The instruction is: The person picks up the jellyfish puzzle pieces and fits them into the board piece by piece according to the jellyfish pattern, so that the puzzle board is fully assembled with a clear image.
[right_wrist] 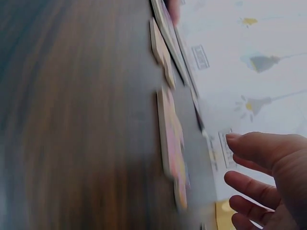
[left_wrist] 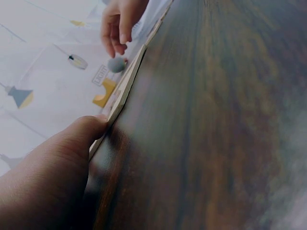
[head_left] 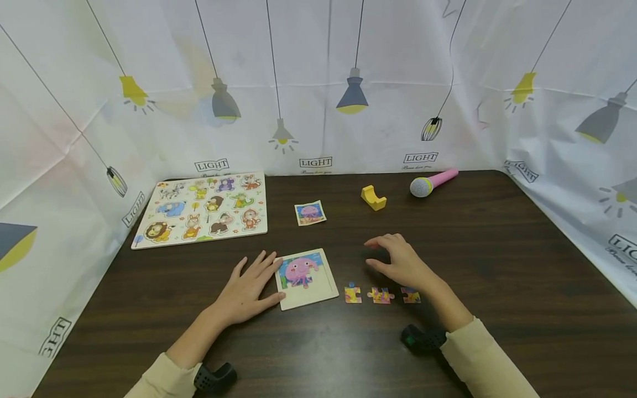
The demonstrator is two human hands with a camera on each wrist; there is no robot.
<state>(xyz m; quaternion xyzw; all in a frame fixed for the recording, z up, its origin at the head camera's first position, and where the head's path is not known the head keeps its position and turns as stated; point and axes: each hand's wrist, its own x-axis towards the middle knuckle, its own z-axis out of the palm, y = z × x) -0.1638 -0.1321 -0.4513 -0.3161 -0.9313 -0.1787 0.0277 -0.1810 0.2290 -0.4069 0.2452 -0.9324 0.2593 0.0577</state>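
A square wooden puzzle board (head_left: 324, 286) lies near the table's middle, its upper left filled with part of a pink octopus picture (head_left: 299, 270) and its lower and right parts bare wood. My left hand (head_left: 249, 292) rests flat, fingers spread, fingertips and thumb touching the board's left edge. In the left wrist view the thumb (left_wrist: 81, 134) lies against that edge. Three jigsaw pieces sit in a row right of the board: a left piece (head_left: 353, 294), a middle piece (head_left: 381, 296) and a right piece (head_left: 411, 296). Above them hovers my right hand (head_left: 402, 263), fingers loosely bent, holding nothing.
Behind the board lies a small octopus picture card (head_left: 310, 213). A large animal puzzle board (head_left: 204, 210) occupies the back left. Toward the back right are a yellow curved block (head_left: 373, 198) and a pink toy microphone (head_left: 433, 183). A lamp-print cloth (head_left: 318, 83) hangs behind the table.
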